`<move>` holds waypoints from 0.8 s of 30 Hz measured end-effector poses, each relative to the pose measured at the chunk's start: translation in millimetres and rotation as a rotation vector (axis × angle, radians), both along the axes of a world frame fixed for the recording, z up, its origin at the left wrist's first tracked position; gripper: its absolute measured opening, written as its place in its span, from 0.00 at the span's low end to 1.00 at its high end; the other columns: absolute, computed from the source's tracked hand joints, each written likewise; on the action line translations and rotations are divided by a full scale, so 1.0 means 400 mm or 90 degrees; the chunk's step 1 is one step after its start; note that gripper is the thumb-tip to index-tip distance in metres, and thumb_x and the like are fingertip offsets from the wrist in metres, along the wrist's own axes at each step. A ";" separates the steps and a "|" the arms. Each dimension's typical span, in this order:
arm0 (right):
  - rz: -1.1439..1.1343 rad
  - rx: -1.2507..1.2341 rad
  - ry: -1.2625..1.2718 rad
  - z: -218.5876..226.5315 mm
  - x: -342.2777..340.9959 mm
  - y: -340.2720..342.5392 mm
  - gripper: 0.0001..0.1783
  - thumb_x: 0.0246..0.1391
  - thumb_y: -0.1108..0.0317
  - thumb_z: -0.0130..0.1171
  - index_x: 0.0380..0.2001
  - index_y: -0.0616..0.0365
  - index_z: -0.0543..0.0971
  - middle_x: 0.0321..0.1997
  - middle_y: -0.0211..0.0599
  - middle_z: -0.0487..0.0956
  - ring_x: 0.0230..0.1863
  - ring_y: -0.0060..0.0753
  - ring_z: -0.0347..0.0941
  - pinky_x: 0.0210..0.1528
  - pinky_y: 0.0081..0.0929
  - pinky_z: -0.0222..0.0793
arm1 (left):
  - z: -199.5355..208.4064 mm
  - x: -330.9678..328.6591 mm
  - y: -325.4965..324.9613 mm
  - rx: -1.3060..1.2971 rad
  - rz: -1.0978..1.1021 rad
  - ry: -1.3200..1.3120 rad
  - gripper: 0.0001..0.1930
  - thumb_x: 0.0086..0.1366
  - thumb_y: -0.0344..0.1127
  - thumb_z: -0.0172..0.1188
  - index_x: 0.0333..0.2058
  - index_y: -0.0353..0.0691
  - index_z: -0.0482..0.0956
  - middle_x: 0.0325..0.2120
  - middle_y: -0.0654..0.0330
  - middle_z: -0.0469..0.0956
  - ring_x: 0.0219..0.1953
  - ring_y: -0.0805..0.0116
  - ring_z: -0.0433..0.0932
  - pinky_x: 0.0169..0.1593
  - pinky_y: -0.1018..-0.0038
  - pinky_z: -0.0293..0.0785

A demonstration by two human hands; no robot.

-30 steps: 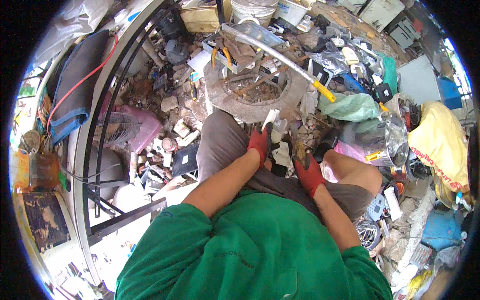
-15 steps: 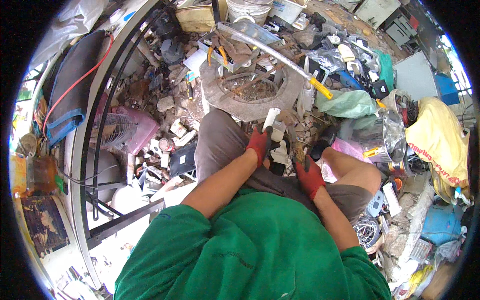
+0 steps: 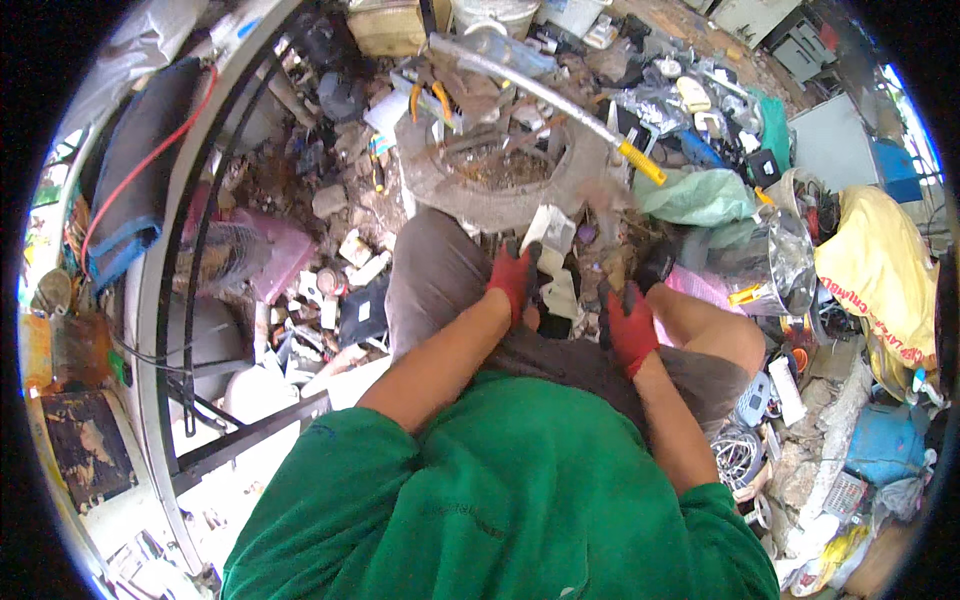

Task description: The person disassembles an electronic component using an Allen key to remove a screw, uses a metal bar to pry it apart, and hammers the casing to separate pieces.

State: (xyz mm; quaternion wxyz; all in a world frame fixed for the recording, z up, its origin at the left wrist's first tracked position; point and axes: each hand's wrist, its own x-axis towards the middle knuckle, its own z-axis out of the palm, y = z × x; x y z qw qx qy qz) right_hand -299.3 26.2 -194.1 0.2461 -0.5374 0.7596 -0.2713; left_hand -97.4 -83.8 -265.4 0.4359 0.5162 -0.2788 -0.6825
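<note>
My left hand (image 3: 513,278), in a red glove with dark fingertips, is closed on a white plastic piece (image 3: 548,232) and holds it upright between my knees. My right hand (image 3: 630,325), gloved the same way, is wrapped round the short wooden handle of a hammer (image 3: 616,270). The hammer's head points away from me and is smeared by motion. Below the white piece, further pale plastic parts (image 3: 560,297) lie between my legs. Just beyond my hands sits a grey stone-like ring (image 3: 480,205) with dirt and scraps in its middle.
Across the ring's far side rests a metal bar with a yellow grip (image 3: 640,162). Orange-handled pliers (image 3: 440,98) lie behind it. A black metal frame (image 3: 170,300) stands at left. At right are a clear plastic bag (image 3: 755,265), a yellow sack (image 3: 870,270) and heaped scrap.
My right hand has shifted slightly right, and the hammer's head has swung up and away from the white piece. The white piece has tilted and shows a broader face.
</note>
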 end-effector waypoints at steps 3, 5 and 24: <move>0.055 -0.078 -0.174 0.125 0.029 0.011 0.32 0.57 0.56 0.59 0.59 0.66 0.69 0.51 0.58 0.78 0.54 0.53 0.75 0.58 0.41 0.68 | 0.000 0.014 0.019 0.062 0.000 -0.114 0.30 0.65 0.46 0.61 0.59 0.32 0.66 0.47 0.50 0.78 0.44 0.62 0.79 0.44 0.64 0.76; 0.075 -0.065 -0.154 0.128 0.056 0.010 0.33 0.56 0.57 0.60 0.59 0.66 0.67 0.51 0.57 0.78 0.55 0.52 0.74 0.58 0.39 0.67 | -0.044 0.031 0.014 0.065 0.009 -0.130 0.35 0.64 0.50 0.61 0.62 0.33 0.63 0.51 0.47 0.76 0.48 0.59 0.78 0.46 0.63 0.75; 0.109 0.094 -0.015 -0.059 0.022 -0.055 0.36 0.56 0.51 0.61 0.60 0.66 0.67 0.53 0.54 0.78 0.52 0.51 0.75 0.57 0.38 0.68 | -0.042 0.002 -0.013 -0.009 -0.033 -0.234 0.35 0.65 0.51 0.60 0.60 0.29 0.65 0.53 0.43 0.75 0.53 0.52 0.76 0.54 0.62 0.71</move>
